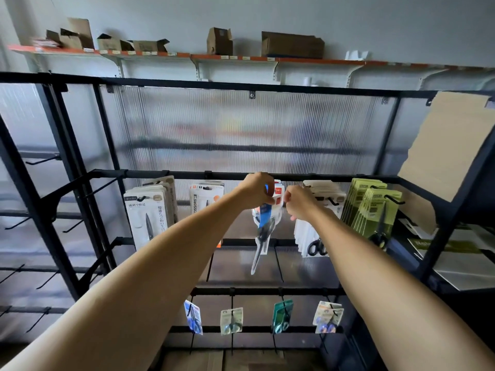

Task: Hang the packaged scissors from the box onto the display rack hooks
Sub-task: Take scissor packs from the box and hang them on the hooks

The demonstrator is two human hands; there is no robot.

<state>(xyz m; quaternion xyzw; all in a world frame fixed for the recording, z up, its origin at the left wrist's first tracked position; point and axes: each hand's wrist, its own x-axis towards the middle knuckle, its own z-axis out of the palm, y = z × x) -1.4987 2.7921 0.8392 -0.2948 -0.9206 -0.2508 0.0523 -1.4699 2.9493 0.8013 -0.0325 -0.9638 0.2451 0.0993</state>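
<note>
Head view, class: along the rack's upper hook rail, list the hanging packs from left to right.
White packs with Japanese print → white-and-orange SCISSORS pack → blue-carded scissors pack held by both hands → white packs with black-handled scissors → olive-green packs.

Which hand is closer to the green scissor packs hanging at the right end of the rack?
Right. The right hand is just left of the green scissor packs, with white packs between; the left hand is farther left, holding a blue-carded pack.

Up top, a pale wall (375,20), and a white bracket shelf (235,66) with an orange edge carries open cardboard boxes (292,45). Below, ribbed translucent panels (241,129) glow softly.
</note>
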